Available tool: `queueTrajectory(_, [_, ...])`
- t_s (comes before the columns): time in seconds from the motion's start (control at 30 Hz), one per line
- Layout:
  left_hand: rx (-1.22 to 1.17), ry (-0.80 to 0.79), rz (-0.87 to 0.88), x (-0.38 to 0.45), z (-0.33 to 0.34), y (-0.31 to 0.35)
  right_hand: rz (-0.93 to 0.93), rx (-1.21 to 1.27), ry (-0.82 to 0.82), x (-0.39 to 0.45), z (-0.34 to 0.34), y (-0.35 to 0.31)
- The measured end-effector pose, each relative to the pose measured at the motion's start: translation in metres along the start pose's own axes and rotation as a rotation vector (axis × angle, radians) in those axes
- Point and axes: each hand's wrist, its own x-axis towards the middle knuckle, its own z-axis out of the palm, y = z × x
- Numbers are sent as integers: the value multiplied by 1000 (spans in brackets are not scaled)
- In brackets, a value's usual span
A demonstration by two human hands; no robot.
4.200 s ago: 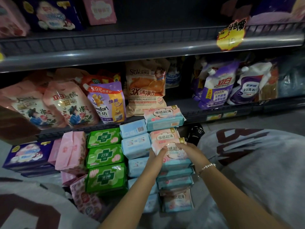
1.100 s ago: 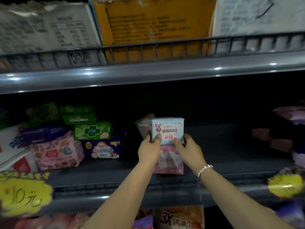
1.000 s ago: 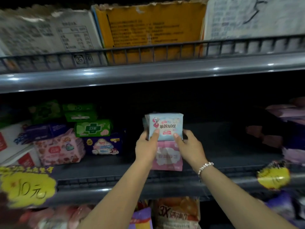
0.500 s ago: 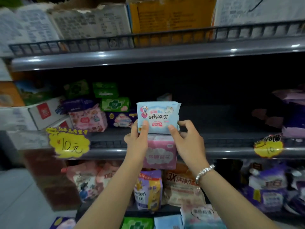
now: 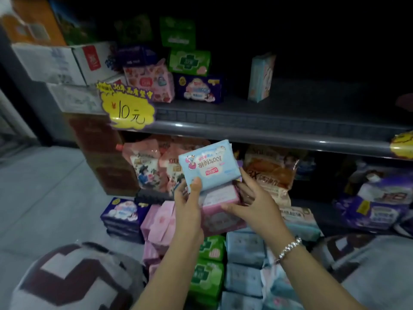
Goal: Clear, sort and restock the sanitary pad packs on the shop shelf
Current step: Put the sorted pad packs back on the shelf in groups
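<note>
A light blue pad pack (image 5: 209, 166), its print upside down, sits tilted on top of a pink pad pack (image 5: 220, 209), and the two are held together in the air in front of the shelf edge (image 5: 268, 136), below the shelf board rather than on it. The left hand (image 5: 187, 202) grips the stack from the left, thumb pressed on the blue pack's lower front corner and fingers curled behind. The right hand (image 5: 252, 202) holds the pink pack from the right, thumb laid across its face and fingers wrapped round its far end (a beaded bracelet (image 5: 288, 248) sits on that wrist). On the shelf above, one pale blue pack (image 5: 260, 78) stands upright on its own, well apart from a cluster at the left: green packs (image 5: 190, 61), a pink patterned pack (image 5: 149, 82) and a dark purple pack (image 5: 199, 89). A yellow price tag (image 5: 127, 106) reading 10 hangs at the shelf's left end. Beneath the hands, rows of pink, green and blue packs (image 5: 243, 249) lie on the floor, with detergent pouches (image 5: 145, 166) on the lower shelf behind.
</note>
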Motion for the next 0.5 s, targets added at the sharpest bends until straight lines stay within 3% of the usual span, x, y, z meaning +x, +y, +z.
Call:
queueTrajectory(0.2, [-217,42,-96,4,-27,-24,11,24,43,-14,25,21])
queueTrajectory(0.5, [-216,17,-203,13,-51,-69,131,50,69,-36,33,57])
